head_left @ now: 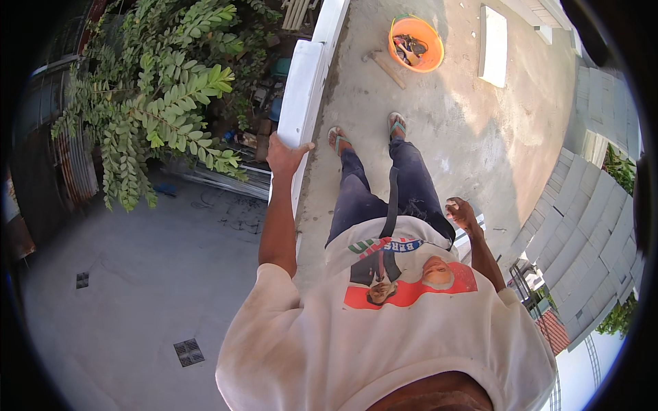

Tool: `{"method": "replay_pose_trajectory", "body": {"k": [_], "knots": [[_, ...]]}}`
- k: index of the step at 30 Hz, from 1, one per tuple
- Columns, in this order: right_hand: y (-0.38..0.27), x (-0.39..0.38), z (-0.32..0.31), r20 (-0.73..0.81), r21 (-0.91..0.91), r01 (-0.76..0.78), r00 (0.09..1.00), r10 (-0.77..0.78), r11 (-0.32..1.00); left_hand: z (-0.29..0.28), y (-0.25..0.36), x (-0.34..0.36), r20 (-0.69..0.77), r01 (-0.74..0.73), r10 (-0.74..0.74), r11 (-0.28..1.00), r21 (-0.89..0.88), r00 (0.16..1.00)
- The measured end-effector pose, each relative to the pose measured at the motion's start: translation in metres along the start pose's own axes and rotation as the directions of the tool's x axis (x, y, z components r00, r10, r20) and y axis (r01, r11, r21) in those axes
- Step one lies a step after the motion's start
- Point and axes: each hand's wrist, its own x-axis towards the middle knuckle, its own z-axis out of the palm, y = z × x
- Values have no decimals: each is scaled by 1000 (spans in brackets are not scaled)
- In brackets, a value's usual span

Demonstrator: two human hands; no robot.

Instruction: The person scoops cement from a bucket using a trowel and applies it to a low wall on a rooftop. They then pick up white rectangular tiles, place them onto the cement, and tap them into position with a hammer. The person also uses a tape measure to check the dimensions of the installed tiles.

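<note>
White shirt (391, 342) fills the lower middle of the frame; beyond it a narrow ledge (331, 24) parts grey floor (137, 288) at lower left from concrete floor (466, 130), open to the right of the sandalled feet (397, 127). Along the ledge, left of upper centre, lies a white block (300, 89), its long axis running nearly up the frame, far end tipping right. The left hand (286, 156) clasps its lower end, thumb stretched rightward; the right hand (463, 214), right of centre, curls loosely, whether around anything I cannot tell.

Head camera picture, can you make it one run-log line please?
view: head | left hand: touching white ledge | right hand: at person's side, hold unclear | floor: hammer near orange bucket
</note>
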Motion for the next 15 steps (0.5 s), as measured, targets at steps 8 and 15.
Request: {"method": "replay_pose_trajectory", "body": {"k": [8, 15], "knots": [[-62, 167, -31, 155, -262, 114, 985, -75, 958, 11, -17, -2, 11, -13, 16, 976, -215, 1000], [-170, 475, 12, -23, -372, 319, 935, -353, 871, 4, -3, -16, 55, 178, -171, 972, -152, 984]]}}
